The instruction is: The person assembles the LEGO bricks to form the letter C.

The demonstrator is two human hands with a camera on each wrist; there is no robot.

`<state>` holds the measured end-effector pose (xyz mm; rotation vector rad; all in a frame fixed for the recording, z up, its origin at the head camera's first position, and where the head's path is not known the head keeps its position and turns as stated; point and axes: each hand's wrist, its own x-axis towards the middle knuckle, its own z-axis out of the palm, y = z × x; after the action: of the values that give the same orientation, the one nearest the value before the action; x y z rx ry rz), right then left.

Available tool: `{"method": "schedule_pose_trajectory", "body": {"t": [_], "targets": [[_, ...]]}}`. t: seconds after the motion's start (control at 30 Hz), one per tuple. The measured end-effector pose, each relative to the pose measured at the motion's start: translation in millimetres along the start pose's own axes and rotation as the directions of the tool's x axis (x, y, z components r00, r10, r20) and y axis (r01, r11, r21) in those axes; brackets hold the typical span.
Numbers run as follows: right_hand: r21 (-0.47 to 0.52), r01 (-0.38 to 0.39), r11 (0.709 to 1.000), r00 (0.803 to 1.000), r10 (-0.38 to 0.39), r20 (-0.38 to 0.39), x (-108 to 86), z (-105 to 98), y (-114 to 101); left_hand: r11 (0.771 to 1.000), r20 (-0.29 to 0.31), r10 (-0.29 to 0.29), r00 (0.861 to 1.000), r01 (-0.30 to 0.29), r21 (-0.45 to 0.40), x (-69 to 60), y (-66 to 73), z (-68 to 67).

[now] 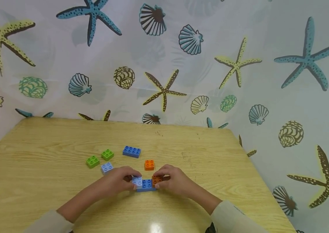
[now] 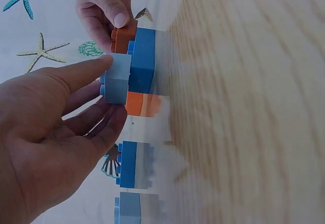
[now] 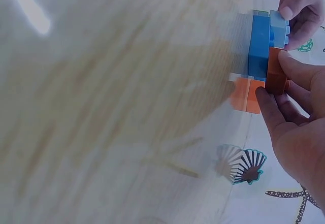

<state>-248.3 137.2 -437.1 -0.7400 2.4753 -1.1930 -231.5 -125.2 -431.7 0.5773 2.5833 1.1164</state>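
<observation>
A long blue brick (image 1: pixel 146 185) lies on the wooden table between both hands, its middle studs showing. My left hand (image 1: pixel 118 182) pinches a light blue brick (image 2: pixel 117 78) over the blue brick's left end. On the right end, my right hand (image 1: pixel 172 181) grips an orange brick (image 3: pixel 275 70) between thumb and fingers. Both small bricks sit at the level of the blue brick's studs; whether they are fully pressed down I cannot tell. Just behind stands a second orange brick (image 1: pixel 149 165), touched by neither hand.
Two green bricks (image 1: pixel 93 161) and another light blue brick (image 1: pixel 107 167) lie to the left, the latter close behind my left forearm. Farther back is a second long blue brick (image 1: pixel 131 151). A curtain with shells and starfish (image 1: pixel 164 92) borders the table's back and right side.
</observation>
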Motion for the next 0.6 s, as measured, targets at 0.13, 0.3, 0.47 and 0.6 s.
{"method": "schedule_pose_trajectory", "body": {"t": [0.13,0.3,0.47,0.6], "targets": [[0.005,0.003,1.0,1.0,-0.003,-0.001,0.3,-1.2,1.0,0.997,-0.018,-0.005,1.0,0.004,-0.078,-2.7,-5.7,-4.6],[0.007,-0.003,1.0,1.0,0.003,-0.003,0.2,-0.7,0.2,0.994,-0.081,-0.023,0.996,0.015,-0.104,-17.8,-17.9,-20.7],[0.013,0.003,1.0,1.0,-0.003,0.0,-0.6,-0.8,-0.6,0.999,-0.164,-0.038,0.986,0.033,-0.034,-30.0,-36.0,-37.1],[0.015,-0.002,1.0,1.0,0.002,-0.003,-1.3,-0.1,-1.2,0.998,-0.23,-0.054,0.972,0.061,0.021,-33.0,-49.5,-44.9]]}}
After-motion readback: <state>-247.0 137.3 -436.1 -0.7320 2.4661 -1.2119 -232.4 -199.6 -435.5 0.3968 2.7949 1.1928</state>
